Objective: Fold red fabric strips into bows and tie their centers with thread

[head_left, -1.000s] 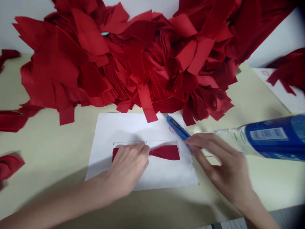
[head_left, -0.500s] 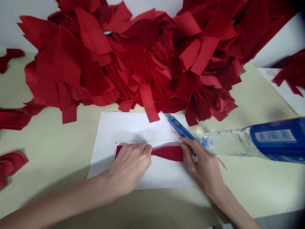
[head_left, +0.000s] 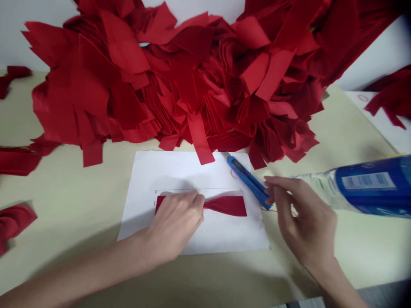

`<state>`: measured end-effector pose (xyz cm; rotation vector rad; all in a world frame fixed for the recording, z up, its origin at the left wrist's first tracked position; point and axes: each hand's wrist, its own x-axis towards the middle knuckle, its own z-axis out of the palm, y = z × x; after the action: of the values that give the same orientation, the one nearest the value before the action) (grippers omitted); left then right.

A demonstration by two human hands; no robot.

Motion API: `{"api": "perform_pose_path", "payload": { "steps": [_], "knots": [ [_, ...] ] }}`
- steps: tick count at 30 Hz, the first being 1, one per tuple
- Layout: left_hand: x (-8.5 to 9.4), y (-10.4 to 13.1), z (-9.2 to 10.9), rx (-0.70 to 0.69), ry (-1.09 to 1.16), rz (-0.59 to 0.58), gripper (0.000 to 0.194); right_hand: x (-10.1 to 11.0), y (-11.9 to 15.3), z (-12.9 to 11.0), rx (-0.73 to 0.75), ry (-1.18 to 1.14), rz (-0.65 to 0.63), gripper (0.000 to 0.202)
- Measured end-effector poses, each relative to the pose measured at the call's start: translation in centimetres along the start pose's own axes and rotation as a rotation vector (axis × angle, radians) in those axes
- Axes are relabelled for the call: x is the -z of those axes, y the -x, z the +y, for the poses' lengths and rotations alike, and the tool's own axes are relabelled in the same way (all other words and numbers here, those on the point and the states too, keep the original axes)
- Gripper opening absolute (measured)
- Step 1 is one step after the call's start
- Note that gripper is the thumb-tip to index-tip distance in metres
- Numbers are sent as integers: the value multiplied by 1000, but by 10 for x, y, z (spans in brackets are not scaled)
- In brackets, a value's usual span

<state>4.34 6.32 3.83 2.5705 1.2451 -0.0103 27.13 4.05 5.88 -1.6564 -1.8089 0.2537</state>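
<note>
My left hand (head_left: 180,220) is closed on a red fabric strip (head_left: 229,205), pinching it at its gathered middle. The strip lies across a white sheet (head_left: 221,235) with thin marked lines, and its right half fans out flat. My right hand (head_left: 305,218) is raised to the right of the sheet, thumb and fingertips drawn near each other; whether something thin is between them I cannot make out. Just left of those fingertips lies a blue box cutter (head_left: 247,179), its blade end on the sheet, with red thread over and beside it.
A large heap of red fabric strips (head_left: 180,85) spans the back. A bottle with a blue label (head_left: 369,186) lies on its side at the right. More red pieces (head_left: 16,220) rest along the left, others at the far right.
My right hand has left the right end of the strip and moved right, in front of the bottle's neck. My left hand has stayed on the strip.
</note>
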Motion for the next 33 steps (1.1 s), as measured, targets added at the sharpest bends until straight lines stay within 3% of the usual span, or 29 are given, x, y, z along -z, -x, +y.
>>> {"api": "perform_pose_path", "payload": {
  "steps": [6, 10, 16, 33],
  "knots": [
    [-3, 4, 2, -36, -42, 31, 12, -17, 1, -14, 238, -19, -131, 25],
    [-5, 5, 4, -19, -45, 44, 12, -30, -5, -24, 391, -55, -330, 19],
    [-6, 5, 8, 22, -36, 40, 13, -46, -10, -28, 457, 21, -506, 13],
    [1, 1, 7, 80, -4, 29, 15, -55, -11, -28, 382, -108, -493, 12]
  ]
}}
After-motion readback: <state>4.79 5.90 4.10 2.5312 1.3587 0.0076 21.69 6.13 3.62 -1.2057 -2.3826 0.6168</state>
